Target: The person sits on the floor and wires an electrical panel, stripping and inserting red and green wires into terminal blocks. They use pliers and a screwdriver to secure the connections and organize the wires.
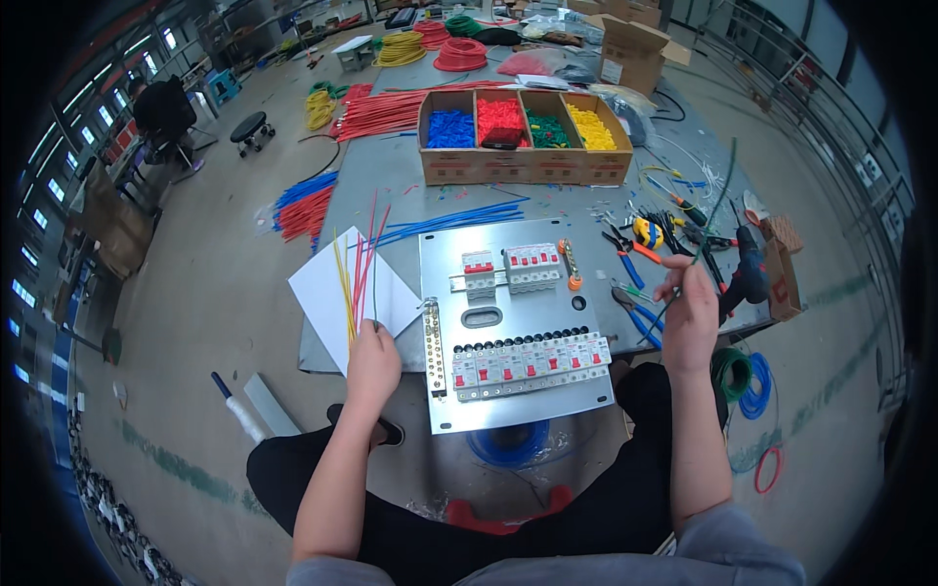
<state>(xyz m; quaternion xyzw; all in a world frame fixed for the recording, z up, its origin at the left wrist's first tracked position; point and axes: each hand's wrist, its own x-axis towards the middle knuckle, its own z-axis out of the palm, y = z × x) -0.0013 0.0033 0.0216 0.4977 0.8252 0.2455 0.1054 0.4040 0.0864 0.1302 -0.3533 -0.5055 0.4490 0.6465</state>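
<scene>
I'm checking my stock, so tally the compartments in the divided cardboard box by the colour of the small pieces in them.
With blue pieces: 1
With red pieces: 1
With green pieces: 1
With yellow pieces: 1
Total: 4

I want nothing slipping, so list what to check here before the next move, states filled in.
1. Left hand grips the thin yellow and red wires: ok.
2. Right hand holds the long, thin, dark green wire: ok.
3. Flat silver metal panel wholly on the gray table: not ok, its near edge overhangs.
4. Blue-handled metal pliers lying near the right hand: ok.
5. Lower row of white plastic, red-switched breakers tightly screwed down: cannot tell.
</scene>
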